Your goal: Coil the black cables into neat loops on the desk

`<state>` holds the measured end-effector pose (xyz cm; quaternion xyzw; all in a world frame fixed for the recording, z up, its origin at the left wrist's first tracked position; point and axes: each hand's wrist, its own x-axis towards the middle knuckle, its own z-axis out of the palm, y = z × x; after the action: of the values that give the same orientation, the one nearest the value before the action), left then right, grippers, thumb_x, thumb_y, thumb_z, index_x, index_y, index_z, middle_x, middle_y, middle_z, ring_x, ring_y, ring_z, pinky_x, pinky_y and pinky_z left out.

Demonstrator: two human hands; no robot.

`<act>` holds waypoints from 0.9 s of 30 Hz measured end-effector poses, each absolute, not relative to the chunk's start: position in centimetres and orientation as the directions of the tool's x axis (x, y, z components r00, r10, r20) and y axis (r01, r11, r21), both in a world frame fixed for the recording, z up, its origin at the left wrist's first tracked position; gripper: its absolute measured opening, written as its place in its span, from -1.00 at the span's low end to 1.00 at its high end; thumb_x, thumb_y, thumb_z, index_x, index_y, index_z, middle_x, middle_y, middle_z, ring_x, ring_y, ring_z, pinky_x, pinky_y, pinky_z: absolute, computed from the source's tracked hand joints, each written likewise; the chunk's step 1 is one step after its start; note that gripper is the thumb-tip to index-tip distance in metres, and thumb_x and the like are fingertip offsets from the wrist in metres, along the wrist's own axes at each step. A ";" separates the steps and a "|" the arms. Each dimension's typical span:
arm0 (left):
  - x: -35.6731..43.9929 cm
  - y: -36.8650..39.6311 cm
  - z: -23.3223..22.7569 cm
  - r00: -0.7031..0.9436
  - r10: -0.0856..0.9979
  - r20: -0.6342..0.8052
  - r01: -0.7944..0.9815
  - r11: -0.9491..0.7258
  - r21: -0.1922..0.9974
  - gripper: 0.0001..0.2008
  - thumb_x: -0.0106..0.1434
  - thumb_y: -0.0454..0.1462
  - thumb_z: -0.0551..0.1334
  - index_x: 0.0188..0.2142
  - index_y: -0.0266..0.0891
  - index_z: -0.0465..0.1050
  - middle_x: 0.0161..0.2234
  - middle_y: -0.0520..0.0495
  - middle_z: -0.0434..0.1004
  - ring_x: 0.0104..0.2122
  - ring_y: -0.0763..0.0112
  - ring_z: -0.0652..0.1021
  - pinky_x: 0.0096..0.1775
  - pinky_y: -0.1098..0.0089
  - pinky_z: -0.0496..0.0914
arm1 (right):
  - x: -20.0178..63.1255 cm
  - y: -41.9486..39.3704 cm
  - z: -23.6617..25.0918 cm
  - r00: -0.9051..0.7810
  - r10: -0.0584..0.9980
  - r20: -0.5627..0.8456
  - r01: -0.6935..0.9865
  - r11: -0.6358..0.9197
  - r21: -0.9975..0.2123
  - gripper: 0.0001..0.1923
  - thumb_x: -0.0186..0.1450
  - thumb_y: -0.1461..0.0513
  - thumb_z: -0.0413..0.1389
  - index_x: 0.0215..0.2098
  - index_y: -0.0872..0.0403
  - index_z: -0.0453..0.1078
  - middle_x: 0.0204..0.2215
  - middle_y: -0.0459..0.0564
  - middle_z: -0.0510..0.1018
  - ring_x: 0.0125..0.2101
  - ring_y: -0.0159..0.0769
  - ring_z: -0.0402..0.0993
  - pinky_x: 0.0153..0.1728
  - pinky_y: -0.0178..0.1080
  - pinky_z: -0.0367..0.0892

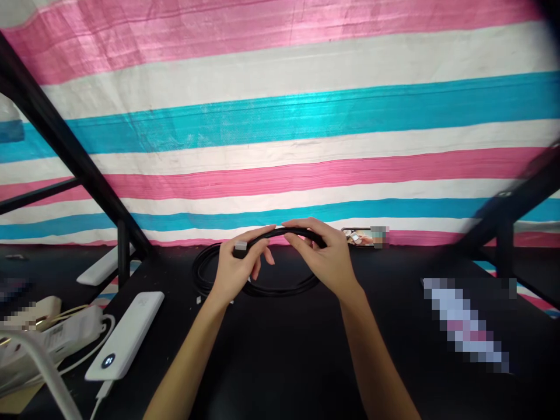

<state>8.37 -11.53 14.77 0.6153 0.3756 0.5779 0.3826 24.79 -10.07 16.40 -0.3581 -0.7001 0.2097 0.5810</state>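
Note:
A black cable (284, 290) is wound into a loose coil above the dark tabletop, and both of my hands grip its upper arc. My left hand (238, 262) closes around the left part of that arc, with a metal cable plug (240, 247) showing by the knuckles. On the other side my right hand (326, 251) pinches the bundled strands between thumb and fingers. More loops of the cable bulge out to the left, behind my left hand. Small white bits lie by the left wrist.
A white power bank (126, 335) with a plugged-in lead lies at left, near a white power strip (74, 335). A second white slab (102, 266) sits behind. Black frame bars (83, 157) rise both sides before a striped sheet (280, 122). A blurred-out item (468, 326) lies right.

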 end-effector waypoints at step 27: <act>9.4 -10.0 13.7 -0.140 0.951 0.275 -0.156 -0.296 0.942 -0.65 0.23 -0.02 0.20 -0.24 -0.28 0.47 -0.31 -0.12 0.62 -0.28 0.31 0.59 -0.15 0.37 0.36 | 26.6 -8.5 16.9 0.342 0.872 0.349 -0.512 0.484 -0.709 -0.55 0.01 -0.01 0.33 -0.60 0.05 0.20 -0.69 -0.31 -0.17 -0.72 -0.58 -0.33 -0.76 -0.38 -0.36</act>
<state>9.37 -9.98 13.74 0.4913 0.4044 0.6376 0.4342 26.57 -8.47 16.93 -0.2476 -0.3641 0.4433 0.7808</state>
